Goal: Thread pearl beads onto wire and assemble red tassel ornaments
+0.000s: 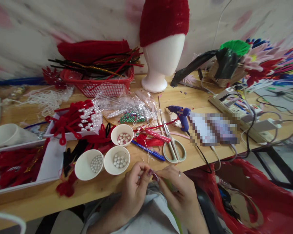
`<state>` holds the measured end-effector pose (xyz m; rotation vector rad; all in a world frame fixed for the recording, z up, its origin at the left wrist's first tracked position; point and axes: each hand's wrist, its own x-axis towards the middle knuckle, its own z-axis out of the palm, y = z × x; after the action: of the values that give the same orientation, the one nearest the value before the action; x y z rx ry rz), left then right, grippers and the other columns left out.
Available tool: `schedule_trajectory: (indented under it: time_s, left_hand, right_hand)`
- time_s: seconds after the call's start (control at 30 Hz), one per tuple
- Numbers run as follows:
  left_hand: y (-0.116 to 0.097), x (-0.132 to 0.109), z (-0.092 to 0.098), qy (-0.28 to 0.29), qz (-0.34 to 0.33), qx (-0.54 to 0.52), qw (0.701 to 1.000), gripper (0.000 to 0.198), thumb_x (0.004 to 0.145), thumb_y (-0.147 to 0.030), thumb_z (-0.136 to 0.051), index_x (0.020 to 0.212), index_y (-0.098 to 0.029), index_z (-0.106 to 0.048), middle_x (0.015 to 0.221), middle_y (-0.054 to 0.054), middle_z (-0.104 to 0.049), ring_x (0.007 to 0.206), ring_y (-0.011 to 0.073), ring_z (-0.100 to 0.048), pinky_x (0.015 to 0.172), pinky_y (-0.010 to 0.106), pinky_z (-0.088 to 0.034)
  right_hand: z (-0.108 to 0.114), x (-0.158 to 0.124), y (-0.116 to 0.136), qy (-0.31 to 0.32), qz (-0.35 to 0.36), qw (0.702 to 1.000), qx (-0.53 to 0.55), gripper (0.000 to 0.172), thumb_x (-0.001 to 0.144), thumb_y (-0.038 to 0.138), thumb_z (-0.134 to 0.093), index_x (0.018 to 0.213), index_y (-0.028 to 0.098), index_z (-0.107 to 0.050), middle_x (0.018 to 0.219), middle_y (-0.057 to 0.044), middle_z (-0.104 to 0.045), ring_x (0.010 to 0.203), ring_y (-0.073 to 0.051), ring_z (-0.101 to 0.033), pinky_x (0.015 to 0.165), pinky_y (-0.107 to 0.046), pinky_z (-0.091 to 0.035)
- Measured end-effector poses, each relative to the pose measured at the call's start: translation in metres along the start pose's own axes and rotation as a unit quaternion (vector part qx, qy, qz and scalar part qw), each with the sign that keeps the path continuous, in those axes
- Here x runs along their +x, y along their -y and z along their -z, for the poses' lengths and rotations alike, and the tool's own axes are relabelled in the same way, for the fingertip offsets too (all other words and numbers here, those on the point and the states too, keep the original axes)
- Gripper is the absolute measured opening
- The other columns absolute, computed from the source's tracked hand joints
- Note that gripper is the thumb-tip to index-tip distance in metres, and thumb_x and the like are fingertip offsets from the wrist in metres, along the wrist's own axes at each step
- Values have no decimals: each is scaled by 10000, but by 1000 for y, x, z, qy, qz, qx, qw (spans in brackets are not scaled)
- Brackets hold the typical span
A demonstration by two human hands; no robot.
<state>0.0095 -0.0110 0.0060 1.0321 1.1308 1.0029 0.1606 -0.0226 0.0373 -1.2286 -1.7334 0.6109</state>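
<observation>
Left hand (134,190) and right hand (179,191) meet fingertip to fingertip just off the near edge of the desk (107,187), both pinched narrow on a thin pale thread (150,156) that rises from the pinch. Just beyond the left hand stand three white cups of pearls (120,160). Ahead of the right hand lie scissors (175,149) and a blue pen (148,150), with a blue glue gun (182,115) farther off.

Tiny thing (152,174) between fingers (143,171) — indistinct
</observation>
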Motion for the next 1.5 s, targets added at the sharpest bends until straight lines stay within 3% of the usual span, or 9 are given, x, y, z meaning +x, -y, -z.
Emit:
schedule_trajectory:
  time_s: [0.1,0.17,0.27,0.4,0.47,0.57,0.9,1.17,1.5]
  left_hand:
    - [-10,5,1,44,156,-197,967,194,892,-390,-606,904,-214,-522,627,-99,-392,461,55,-283,440,166,-236]
    - [-17,9,1,63,210,-292,931,226,826,-324,-675,946,-213,-520,677,-93,-461,455,35,-263,429,154,-229]
    - [-22,13,1,42,191,-352,915,266,813,-300,-756,951,-193,-555,783,-43,-623,505,27,-431,487,152,-385]
    - [-21,15,-4,16,167,-401,900,284,817,-279,-778,1025,-219,-595,1091,43,-758,930,122,-700,889,259,-549]
    - [-21,16,-6,38,192,-409,891,243,857,-310,-730,1054,-239,-607,1258,61,-734,1155,178,-676,1019,328,-518]
    - [-21,16,-9,77,228,-419,875,239,890,-383,-686,1090,-264,-630,1363,59,-694,1316,236,-599,1046,396,-519]
    - [-22,18,-9,132,274,-334,892,553,874,-652,-613,1092,-170,-772,1138,141,-780,1196,313,-664,1014,434,-528]
    - [-26,18,-9,90,302,-421,850,414,964,-465,-609,1026,-110,-814,1078,144,-800,1200,280,-661,1085,350,-466]
    - [-20,19,-7,156,291,-467,820,498,1014,-479,-498,1142,-93,-784,1010,161,-806,1169,273,-679,1070,348,-469]
  right_hand:
    - [3,2,1,-17,1,1000,-17,222,896,53,-613,975,240,-703,783,-16,-751,672,-174,-690,633,-268,-541]
    - [6,2,3,-29,0,999,-24,241,894,46,-604,989,244,-704,806,-22,-759,703,-181,-708,650,-272,-554]
    - [10,0,8,-28,6,999,-16,298,896,22,-577,1045,249,-700,832,-25,-761,736,-177,-715,679,-272,-562]
    - [10,0,16,-30,18,999,-9,286,882,11,-585,1024,238,-685,799,-19,-747,702,-161,-695,662,-261,-550]
    - [5,0,16,-29,14,999,-18,224,881,36,-602,969,230,-670,757,-10,-730,660,-155,-681,621,-254,-532]
    - [-4,-1,11,-24,-4,999,-28,156,900,79,-601,931,228,-639,746,-8,-718,642,-157,-674,599,-256,-512]
    - [-13,-3,3,-31,4,998,-58,121,909,93,-613,914,212,-627,732,-5,-702,657,-153,-675,608,-243,-486]
    - [-17,0,2,-50,46,995,-75,115,917,85,-631,875,190,-606,720,-13,-696,633,-144,-647,609,-239,-474]
    - [-20,3,-2,-46,68,990,-111,151,912,65,-621,837,188,-576,651,-8,-633,581,-141,-583,573,-242,-449]
